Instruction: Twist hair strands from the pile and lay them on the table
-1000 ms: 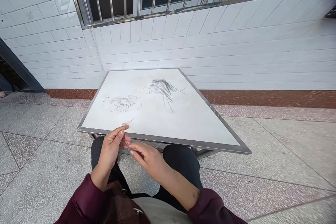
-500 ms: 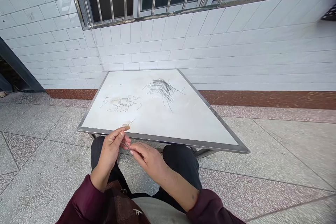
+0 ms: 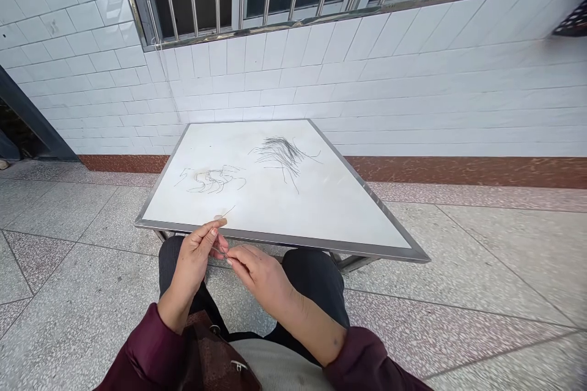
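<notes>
White table [image 3: 330, 214]: my left hand [image 3: 196, 255] pinched a strand [image 3: 230, 211] at the near edge; right hand [image 3: 268, 276] gripped its apparent lower end, probably for steadiness. Far pile [image 3: 285, 151] and left curls [image 3: 213, 179] lay apart, presumably sorted.

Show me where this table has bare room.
The broadest free patch of white tabletop lies between the dark strand pile, the right side of the metal rim and its near side. A smaller, specked one lies behind the looser strands. Crowded: both strand groups, and the near side left of centre, where the left hand and right hand meet.
</notes>
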